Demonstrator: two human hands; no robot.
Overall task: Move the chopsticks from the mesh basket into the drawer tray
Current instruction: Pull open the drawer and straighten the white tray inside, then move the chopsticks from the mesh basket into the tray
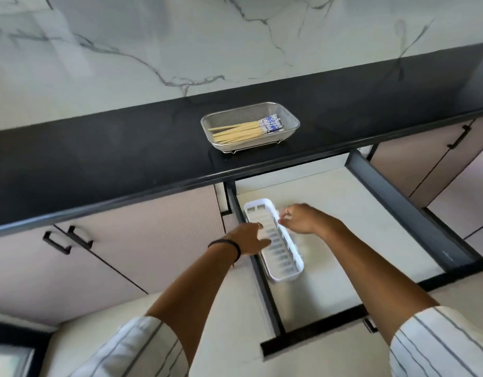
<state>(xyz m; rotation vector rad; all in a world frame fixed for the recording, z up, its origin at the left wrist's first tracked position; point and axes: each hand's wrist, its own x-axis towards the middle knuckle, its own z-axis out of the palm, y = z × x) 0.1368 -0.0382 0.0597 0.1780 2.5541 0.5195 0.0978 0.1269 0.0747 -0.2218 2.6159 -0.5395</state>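
A steel mesh basket (pixel 286 119) stands on the black countertop and holds several bamboo chopsticks (pixel 240 133) with blue-and-white patterned ends. Below it the drawer (pixel 357 227) is pulled out, and a long white slotted tray (pixel 288 269) lies along its left side with nothing in it. My left hand (pixel 251 239) rests against the tray's left rim with its fingers fairly straight. My right hand (pixel 298 219) is at the tray's right rim, fingers curled over the edge. Neither hand holds a chopstick.
The black countertop (pixel 126 159) runs across the view under a marble-patterned wall. Pink cabinet doors with black handles (pixel 80 238) flank the drawer. The drawer's dark right side rail (pixel 406 210) and front edge (pixel 316 333) bound its pale floor.
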